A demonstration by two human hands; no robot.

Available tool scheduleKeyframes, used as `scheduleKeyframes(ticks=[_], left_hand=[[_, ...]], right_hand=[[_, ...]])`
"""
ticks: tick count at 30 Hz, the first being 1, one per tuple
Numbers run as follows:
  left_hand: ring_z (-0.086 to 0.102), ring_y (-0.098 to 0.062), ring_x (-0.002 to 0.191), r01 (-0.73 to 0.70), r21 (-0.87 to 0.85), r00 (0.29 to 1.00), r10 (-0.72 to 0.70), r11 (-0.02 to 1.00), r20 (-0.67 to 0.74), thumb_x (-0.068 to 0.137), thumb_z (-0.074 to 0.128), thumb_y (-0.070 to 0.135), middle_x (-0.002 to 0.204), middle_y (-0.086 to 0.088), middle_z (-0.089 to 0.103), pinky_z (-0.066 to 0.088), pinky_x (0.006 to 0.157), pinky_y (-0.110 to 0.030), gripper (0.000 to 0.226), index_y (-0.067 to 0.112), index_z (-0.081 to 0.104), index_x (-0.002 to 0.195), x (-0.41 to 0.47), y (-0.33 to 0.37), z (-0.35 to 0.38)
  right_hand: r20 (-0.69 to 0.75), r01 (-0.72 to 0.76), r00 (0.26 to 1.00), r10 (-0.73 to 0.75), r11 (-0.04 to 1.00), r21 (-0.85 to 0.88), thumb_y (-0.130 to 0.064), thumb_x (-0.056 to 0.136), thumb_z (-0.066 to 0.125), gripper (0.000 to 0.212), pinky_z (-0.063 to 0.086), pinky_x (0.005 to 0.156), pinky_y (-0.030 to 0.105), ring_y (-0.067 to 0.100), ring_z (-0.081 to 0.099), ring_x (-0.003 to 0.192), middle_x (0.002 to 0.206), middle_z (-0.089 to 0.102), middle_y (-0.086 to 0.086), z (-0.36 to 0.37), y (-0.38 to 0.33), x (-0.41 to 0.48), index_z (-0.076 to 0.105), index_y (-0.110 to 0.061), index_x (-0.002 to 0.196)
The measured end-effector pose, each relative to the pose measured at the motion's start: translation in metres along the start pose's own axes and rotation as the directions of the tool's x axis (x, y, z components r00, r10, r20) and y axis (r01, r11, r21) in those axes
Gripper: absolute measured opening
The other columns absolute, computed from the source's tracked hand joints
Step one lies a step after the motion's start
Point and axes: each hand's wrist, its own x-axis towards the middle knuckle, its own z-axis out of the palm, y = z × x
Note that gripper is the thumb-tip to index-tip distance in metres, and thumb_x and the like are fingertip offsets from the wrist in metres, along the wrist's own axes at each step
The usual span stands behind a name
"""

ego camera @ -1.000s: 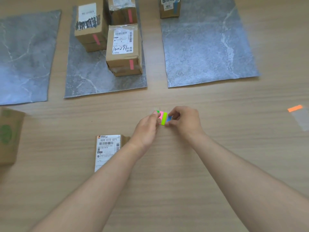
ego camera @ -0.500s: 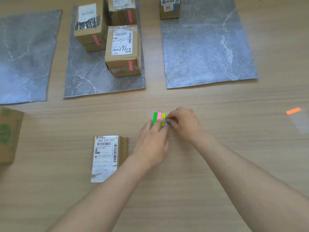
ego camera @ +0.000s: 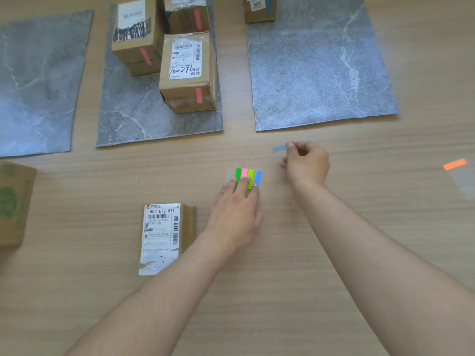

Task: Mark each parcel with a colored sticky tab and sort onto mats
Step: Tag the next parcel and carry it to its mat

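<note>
Risk of blue tab [ego camera: 279, 148], pinched at one end in right hand [ego camera: 305, 163] right of centre, curling and sticking to itself before reaching unmarked parcel [ego camera: 164, 235] lower left of centre; left hand [ego camera: 235, 211] flat, pressing tab pad [ego camera: 248, 177] mid-frame.

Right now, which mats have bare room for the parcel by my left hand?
Left mat: all bare in view. Right mat: bare except the blue-tabbed parcel at its far left corner. Middle mat: crowded at the back by three pink-tabbed parcels, only the near strip free. Your right hand pinches a blue tab.
</note>
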Motion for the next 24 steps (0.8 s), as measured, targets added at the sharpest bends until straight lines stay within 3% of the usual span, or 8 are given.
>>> scheduleKeyframes(ticks=[3,6,8,11,13,15,19,24], left_hand=[[0.049,-0.036,0.125,-0.028,-0.116,0.997,0.019,0.993,-0.078,0.088,0.032,0.039,0.141,-0.014,0.047,0.035,0.111,-0.042,0.056,0.011,0.06,0.128,0.003,-0.003,-0.005],[0.063,-0.025,0.107,0.043,-0.495,0.978,-0.138,0.868,-0.157,0.095,0.052,0.024,0.121,-0.007,0.061,0.047,0.095,-0.033,0.031,0.011,0.07,0.116,0.006,-0.009,-0.015],[0.07,-0.017,0.094,0.144,-0.818,0.934,-0.35,0.556,-0.074,0.093,0.062,0.023,0.108,-0.002,0.07,0.054,0.09,-0.032,0.021,0.015,0.074,0.108,0.004,-0.007,-0.03],[0.074,-0.024,0.083,0.14,-0.981,0.859,-0.476,-0.137,0.19,0.095,0.065,0.017,0.091,-0.013,0.072,0.061,0.083,-0.038,0.016,0.004,0.073,0.096,-0.009,-0.002,-0.059],[0.074,-0.028,0.082,0.103,-0.946,0.851,-0.466,-0.306,0.244,0.094,0.068,0.015,0.086,-0.016,0.072,0.061,0.081,-0.038,0.018,-0.003,0.071,0.096,-0.022,-0.006,-0.073],[0.075,-0.029,0.084,0.096,-0.924,0.868,-0.423,-0.371,0.26,0.092,0.071,0.016,0.087,-0.017,0.073,0.061,0.081,-0.038,0.024,-0.006,0.07,0.1,-0.04,-0.012,-0.08],[0.075,-0.031,0.087,0.111,-0.91,0.883,-0.382,-0.4,0.275,0.09,0.072,0.011,0.089,-0.018,0.074,0.061,0.082,-0.039,0.015,-0.002,0.07,0.096,-0.083,-0.028,-0.082],[0.073,-0.03,0.081,0.1,-0.944,0.909,-0.357,-0.315,0.215,0.087,0.072,0.003,0.085,-0.019,0.073,0.061,0.082,-0.039,0.006,-0.001,0.069,0.091,-0.144,-0.057,-0.071]], right_hand=[[0.076,-0.015,0.997,0.001,0.982,0.189,-0.015,0.092,0.072,0.006,0.061,0.065,0.026,0.015,0.072,0.062,0.076,0.072,0.005,-0.007,-0.01,-0.011,0.075,-0.011,0.088],[0.19,0.044,0.977,-0.101,0.957,0.286,-0.006,0.087,0.076,0.004,0.06,0.067,0.027,0.015,0.07,0.069,0.079,0.074,0.006,-0.01,-0.016,-0.027,0.077,-0.005,0.091],[0.24,0.083,0.957,-0.163,0.947,0.311,-0.003,0.084,0.078,0.007,0.062,0.071,0.033,0.013,0.069,0.071,0.08,0.076,0.005,-0.012,-0.017,-0.035,0.079,-0.005,0.09],[0.286,0.161,0.923,-0.259,0.932,0.326,-0.003,0.08,0.082,0.009,0.061,0.074,0.037,0.014,0.068,0.072,0.088,0.076,0.012,-0.015,-0.018,-0.052,0.08,-0.006,0.088],[0.302,0.243,0.89,-0.341,0.916,0.318,0.0,0.079,0.082,0.01,0.056,0.07,0.029,0.012,0.065,0.069,0.091,0.073,0.013,-0.018,-0.02,-0.067,0.081,-0.007,0.086],[0.339,0.33,0.839,-0.425,0.894,0.303,0.002,0.079,0.082,0.011,0.053,0.066,0.025,0.011,0.064,0.069,0.091,0.069,0.011,-0.02,-0.021,-0.086,0.08,-0.007,0.084],[0.406,0.492,0.722,-0.561,0.828,0.27,0.001,0.077,0.083,0.016,0.06,0.069,0.042,0.027,0.065,0.074,0.087,0.064,0.002,-0.021,-0.017,-0.126,0.082,-0.011,0.087],[0.455,0.69,0.563,-0.69,0.695,0.201,0.002,0.076,0.083,0.017,0.057,0.068,0.028,0.021,0.065,0.073,0.087,0.066,0.008,-0.021,-0.01,-0.191,0.082,-0.009,0.089]])
